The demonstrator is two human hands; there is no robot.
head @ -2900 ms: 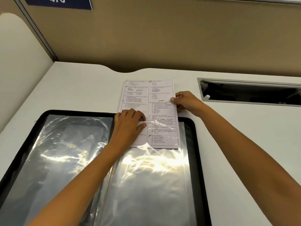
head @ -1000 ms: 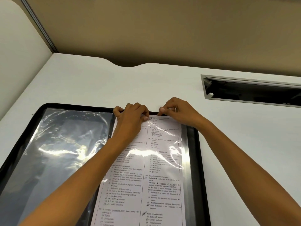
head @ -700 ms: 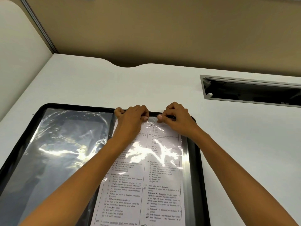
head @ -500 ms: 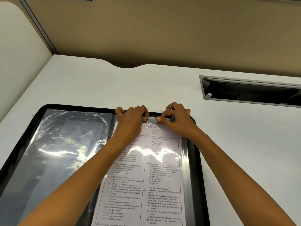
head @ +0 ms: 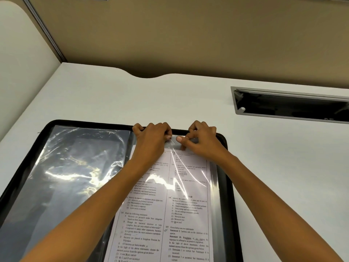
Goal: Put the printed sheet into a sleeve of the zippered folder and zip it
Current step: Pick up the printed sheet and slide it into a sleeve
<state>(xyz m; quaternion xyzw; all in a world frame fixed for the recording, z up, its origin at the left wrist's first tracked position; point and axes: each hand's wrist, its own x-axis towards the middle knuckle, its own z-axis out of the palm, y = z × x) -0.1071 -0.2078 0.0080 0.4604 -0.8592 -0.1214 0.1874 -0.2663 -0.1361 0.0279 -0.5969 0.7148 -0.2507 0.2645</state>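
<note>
white desk (head: pixel 113 103), sheet sleeved

my black zippered folder (head: pixel 229 186) lies open on it (unzipped). my left hand (head: pixel 151 140) and right hand (head: pixel 202 142) pinch the clear plastic sleeve (head: pixel 213 178) at its top edge; the white printed sheet (head: pixel 187 210) sits inside, on the right page.

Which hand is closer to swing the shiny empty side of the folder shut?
Probably the left hand: both pinch the sleeve's top edge, but the left sits right beside the empty half; the right hand is farther away.

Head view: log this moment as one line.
printed sheet: inside right-hand sleeve | left hand: pinches sleeve top edge | right hand: pinches sleeve top edge | zippered folder: open flat on desk, not zipped
</note>
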